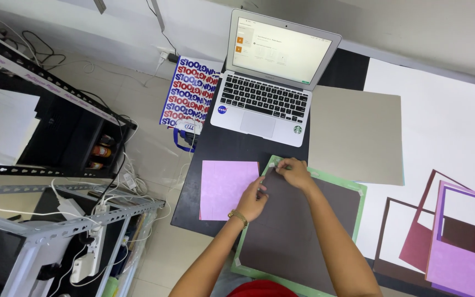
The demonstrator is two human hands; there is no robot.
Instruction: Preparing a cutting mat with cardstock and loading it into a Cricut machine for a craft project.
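Observation:
A dark grey sheet [298, 225] lies taped onto a green cutting mat [359, 214] on the black table. My right hand [295, 173] pinches a small piece of tape [280, 164] at the sheet's far left corner. My left hand [252, 199], with a gold bracelet on the wrist, presses the sheet's edge just beside that corner. A pink paper sheet [227, 188] lies to the left of the mat, close to my left hand.
An open laptop [270, 82] stands at the table's far edge. A grey card [355, 135] lies right of it. Maroon and pink cut-out frames [457, 231] lie at the right. A patterned bag [191, 93], metal shelving [56, 220] and cables fill the floor at the left.

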